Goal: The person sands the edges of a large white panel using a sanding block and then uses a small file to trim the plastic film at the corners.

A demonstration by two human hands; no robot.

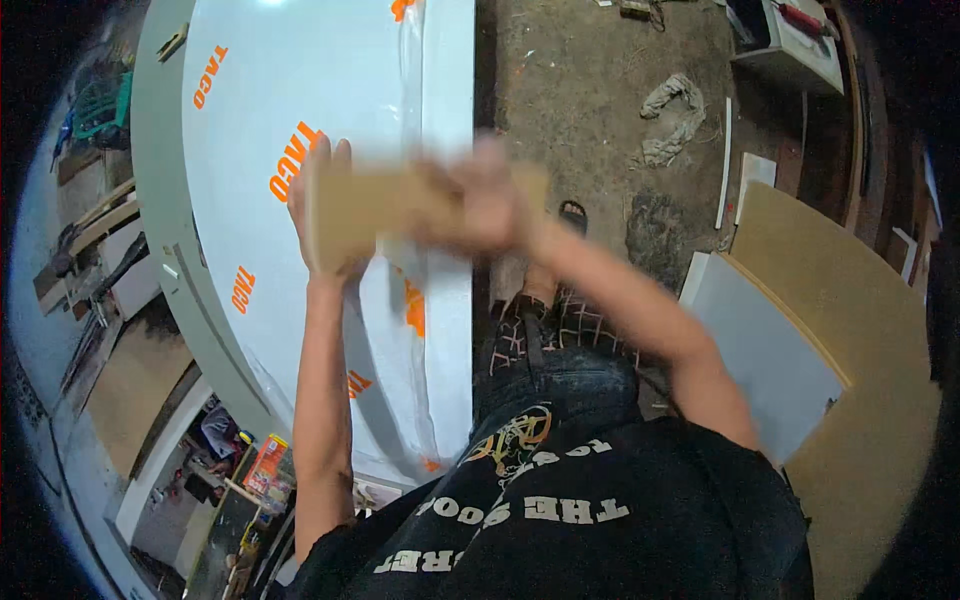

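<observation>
A short tan board (350, 208), blurred by motion, is held crosswise above a large white panel. My left hand (303, 215) grips its left end, with fingertips showing past the upper edge and the palm partly hidden behind it. My right hand (478, 205) lies over the board's right part. Motion smears its fingers, so their grip cannot be made out. Underneath, the white panel (250, 170) carries a film with orange lettering. A strip of clear tape or loose film (412, 120) runs along the panel near its right side.
The panel rests on a grey-green surface (160, 130). Rightward, a coiled whitish cloth (675, 118) lies on the stained floor (570, 90). A large tan sheet (860, 330) and a pale panel (765, 340) stand at the right. Wood offcuts and tools clutter the left.
</observation>
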